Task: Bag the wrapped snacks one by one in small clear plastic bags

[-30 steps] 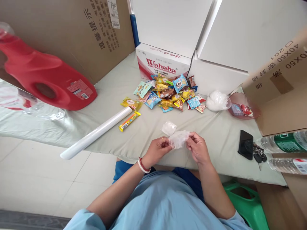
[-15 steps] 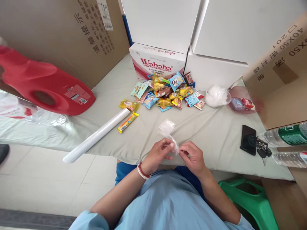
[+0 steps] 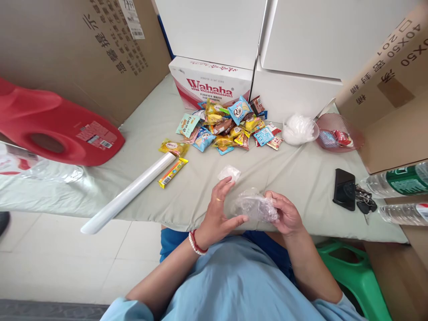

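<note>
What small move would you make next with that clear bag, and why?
Probably reach the left hand to the snack pile: the right hand holds the clear bag puffed open, and the left hand's spread fingers hold nothing.

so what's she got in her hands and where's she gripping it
A crumpled clear plastic bag: the right hand grips its right end, and the left hand is open with fingertips at its left edge.

Legible print on the boxes and one snack packet.
The white-and-red carton point(image 3: 210, 84) at 12 o'clock reads "Wahaha" in red, with smaller blurred lines beneath. The brown cardboard box point(image 3: 391, 80) at 2 o'clock bears "40X50" and "201", seen inverted. A blue snack packet point(image 3: 240, 109) shows "Q". The large cardboard box point(image 3: 83, 49) at 10 o'clock carries inverted Chinese characters and a barcode label.
</note>
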